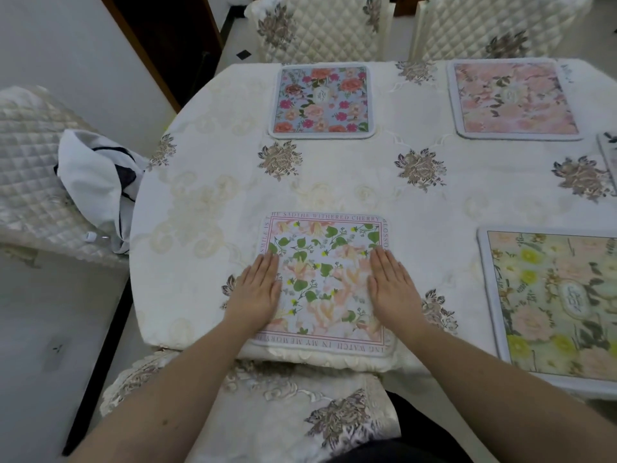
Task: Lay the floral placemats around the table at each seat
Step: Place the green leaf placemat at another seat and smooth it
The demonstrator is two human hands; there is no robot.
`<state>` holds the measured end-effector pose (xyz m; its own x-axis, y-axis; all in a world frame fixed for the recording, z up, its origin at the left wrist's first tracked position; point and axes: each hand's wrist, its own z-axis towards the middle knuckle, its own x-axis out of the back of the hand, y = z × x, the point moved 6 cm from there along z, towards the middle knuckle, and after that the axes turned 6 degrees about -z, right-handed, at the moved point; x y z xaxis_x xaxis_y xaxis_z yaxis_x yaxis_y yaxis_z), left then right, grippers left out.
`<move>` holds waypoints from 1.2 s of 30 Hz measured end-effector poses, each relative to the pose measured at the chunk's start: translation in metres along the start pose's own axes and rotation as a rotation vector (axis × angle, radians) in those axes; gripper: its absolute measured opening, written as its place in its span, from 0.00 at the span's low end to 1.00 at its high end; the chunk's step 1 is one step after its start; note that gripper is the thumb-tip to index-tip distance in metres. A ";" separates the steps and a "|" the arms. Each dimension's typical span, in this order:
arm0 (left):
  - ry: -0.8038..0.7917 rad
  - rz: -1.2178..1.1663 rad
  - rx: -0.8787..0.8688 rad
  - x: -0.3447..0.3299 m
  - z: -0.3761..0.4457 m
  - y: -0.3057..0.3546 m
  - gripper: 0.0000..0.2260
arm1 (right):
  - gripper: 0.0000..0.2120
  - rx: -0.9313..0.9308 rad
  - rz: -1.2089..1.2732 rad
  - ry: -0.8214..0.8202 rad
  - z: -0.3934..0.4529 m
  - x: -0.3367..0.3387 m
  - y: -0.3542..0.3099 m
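A white floral placemat (324, 279) with a pink lettered border lies at the near table edge in front of me. My left hand (258, 289) presses flat on its left side, fingers straight. My right hand (390, 284) lies flat on its right side. A blue placemat (322, 101) with red flowers lies at the far left seat. A pink placemat (516, 100) lies at the far right seat. A yellow-green placemat (554, 302) lies at the near right. The corner of another placemat (609, 155) shows at the right edge.
A cream embroidered tablecloth (207, 202) covers the table. Quilted cream chairs stand at the far side (317, 25), (494, 25) and at the left (30, 162), where a white cloth bag (96, 182) lies. A covered chair (283, 412) is right below me.
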<state>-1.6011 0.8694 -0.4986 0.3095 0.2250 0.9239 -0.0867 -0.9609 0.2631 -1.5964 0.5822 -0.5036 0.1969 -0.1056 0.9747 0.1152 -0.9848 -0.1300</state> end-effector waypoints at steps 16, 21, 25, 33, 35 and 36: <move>0.016 -0.146 -0.033 -0.002 0.011 0.071 0.24 | 0.30 0.156 0.012 -0.046 -0.006 -0.007 -0.114; -0.010 0.040 -0.148 -0.034 -0.024 0.050 0.26 | 0.29 0.321 -0.037 -0.036 -0.030 -0.023 -0.109; -0.042 0.141 -0.281 -0.032 -0.036 0.033 0.27 | 0.32 0.349 -0.086 -0.062 -0.042 -0.021 -0.094; -0.151 0.191 -0.251 -0.016 -0.055 -0.025 0.34 | 0.33 0.239 -0.065 -0.101 -0.064 -0.015 -0.050; -0.178 0.188 -0.220 -0.013 -0.060 -0.037 0.36 | 0.33 0.202 -0.061 -0.103 -0.069 -0.015 -0.036; -0.184 0.181 -0.214 -0.012 -0.062 -0.042 0.36 | 0.33 0.185 -0.061 -0.107 -0.072 -0.014 -0.029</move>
<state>-1.6596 0.9167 -0.5037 0.4350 0.0018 0.9004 -0.3471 -0.9224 0.1695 -1.6732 0.6027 -0.5006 0.2851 -0.0212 0.9583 0.3049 -0.9458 -0.1117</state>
